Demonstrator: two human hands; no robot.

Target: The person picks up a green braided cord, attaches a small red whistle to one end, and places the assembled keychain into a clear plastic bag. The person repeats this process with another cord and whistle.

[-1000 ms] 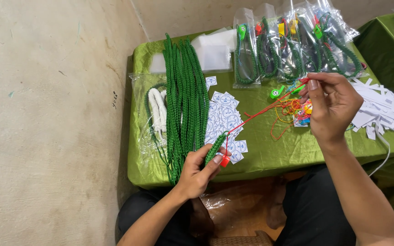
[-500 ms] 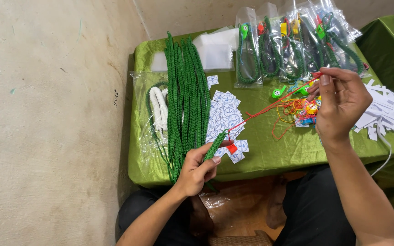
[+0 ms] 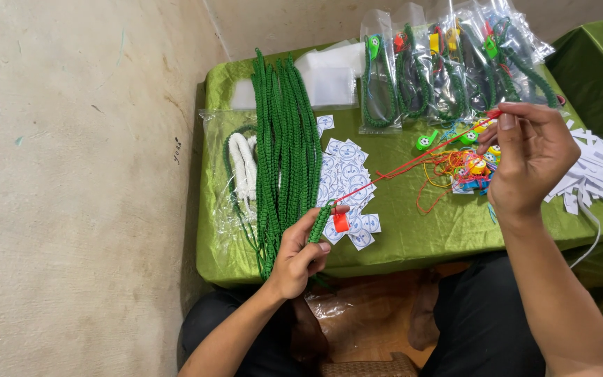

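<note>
we hold a green braided cord (image 3: 319,222) by its end in our left hand (image 3: 296,257), fingers closed around it, low on the near edge of the green-clothed table (image 3: 413,237). a small red clip (image 3: 341,222) sits at that cord end, and from it a red string (image 3: 413,162) runs taut toward two o'clock up to our right hand (image 3: 532,157), whose thumb and fingertips pinch the string's far end; the other fingers curl loosely.

as far as we can judge, this cord is mid-way: the string is on it and drawn out, but nothing hangs on the string that we can see, and the cord is not bagged.

at eleven o'clock from the left hand lies a long bundle of green cords (image 3: 284,146), seemingly waiting their turn. just at three o'clock of the clip lies a scatter of small white printed cards (image 3: 347,174). under the right hand sits a heap of little coloured whistles and loose strings (image 3: 465,167). at twelve o'clock of the table, a row of clear bags (image 3: 441,70) each holds a green cord with a coloured piece, which we take as finished ones. white cords in a bag (image 3: 242,164) lie at nine o'clock of the bundle, and white paper strips (image 3: 594,174) at three o'clock of the right hand.
</note>
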